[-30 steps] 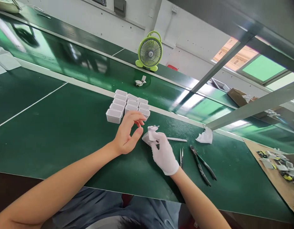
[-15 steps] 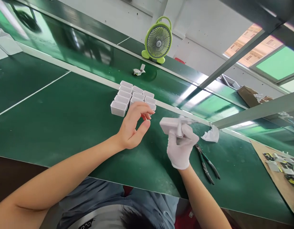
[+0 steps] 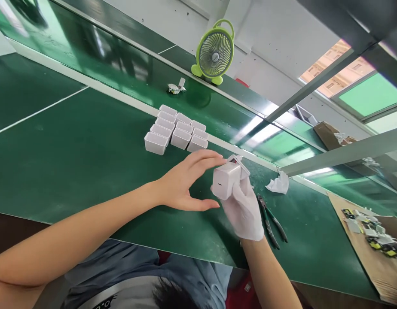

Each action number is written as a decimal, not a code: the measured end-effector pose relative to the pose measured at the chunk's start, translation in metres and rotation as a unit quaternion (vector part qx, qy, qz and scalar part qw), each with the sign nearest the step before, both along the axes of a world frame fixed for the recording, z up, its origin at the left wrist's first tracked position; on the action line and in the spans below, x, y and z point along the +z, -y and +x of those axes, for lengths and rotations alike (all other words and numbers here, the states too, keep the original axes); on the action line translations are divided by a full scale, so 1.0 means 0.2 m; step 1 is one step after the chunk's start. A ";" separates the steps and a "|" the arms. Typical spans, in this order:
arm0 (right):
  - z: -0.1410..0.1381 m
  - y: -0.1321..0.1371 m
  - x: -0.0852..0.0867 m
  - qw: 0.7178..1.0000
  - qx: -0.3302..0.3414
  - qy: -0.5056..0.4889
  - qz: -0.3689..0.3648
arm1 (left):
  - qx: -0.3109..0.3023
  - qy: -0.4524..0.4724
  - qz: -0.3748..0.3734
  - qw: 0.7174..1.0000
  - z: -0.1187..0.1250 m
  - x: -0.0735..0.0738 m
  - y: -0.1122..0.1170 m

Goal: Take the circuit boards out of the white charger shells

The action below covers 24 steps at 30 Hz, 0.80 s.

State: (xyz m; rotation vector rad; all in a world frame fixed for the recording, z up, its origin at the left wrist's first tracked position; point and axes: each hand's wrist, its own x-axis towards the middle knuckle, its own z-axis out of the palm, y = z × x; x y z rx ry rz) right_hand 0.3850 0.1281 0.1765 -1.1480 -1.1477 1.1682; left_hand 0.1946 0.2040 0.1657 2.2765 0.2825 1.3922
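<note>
The white housing [image 3: 222, 182], one piece with a dark slot in its near face, was located above the bench [image 3: 89, 163], right of centre, in the gloved right hand [image 3: 245, 210]. The right fingers were closed around the housing; their tips were partly hidden behind it. One white frame piece [image 3: 245, 166] was positioned at the far-right side of the housing. The bare left hand [image 3: 182, 182] was to the left, thumb and fingers spread wide; whether the fingertips touched the housing could not be determined. About eleven white boxes [image 3: 156, 143] stood in three close rows beyond the left hand. One pair of pliers [image 3: 268, 224] lay right of the right hand, handles toward the near edge. The right hand obstructed the bench surface beneath it. One crumpled white cloth [image 3: 278, 183] lay farther right, near a slanted metal strut [image 3: 346, 152] crossing the far right. One green fan [image 3: 215, 53] and one small white assembly [image 3: 177, 87] were at the far side. Several loose parts [image 3: 379, 240], too jumbled to count, lay on one cardboard sheet [image 3: 359, 253] at the right.
</note>
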 end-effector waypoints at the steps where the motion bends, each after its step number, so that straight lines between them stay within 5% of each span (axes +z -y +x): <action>1: 0.00 0.01 0.02 0.998 0.032 -0.053 -0.023 | -0.007 -0.020 0.000 1.000 0.01 0.00 0.01; 7: -0.04 0.02 0.00 0.971 0.071 -0.202 -0.104 | 0.010 -0.030 0.006 0.999 0.02 -0.02 0.02; 14: -0.05 0.02 -0.01 0.962 0.094 -0.225 -0.121 | 0.015 -0.022 0.019 0.999 0.01 -0.01 0.03; 17: -0.03 0.03 -0.01 0.986 0.082 -0.119 -0.078 | 0.040 -0.014 0.026 0.999 0.00 0.00 0.03; 19: -0.01 0.04 0.00 0.998 0.045 0.043 0.028 | 0.072 -0.011 -0.002 0.997 0.00 0.01 0.03; 22: 0.03 0.05 0.01 0.939 0.022 0.264 0.218 | 0.065 -0.024 -0.103 0.992 -0.01 0.01 0.04; 24: 0.04 0.05 0.01 0.905 0.038 0.317 0.279 | 0.011 -0.037 -0.152 0.988 -0.01 0.01 0.06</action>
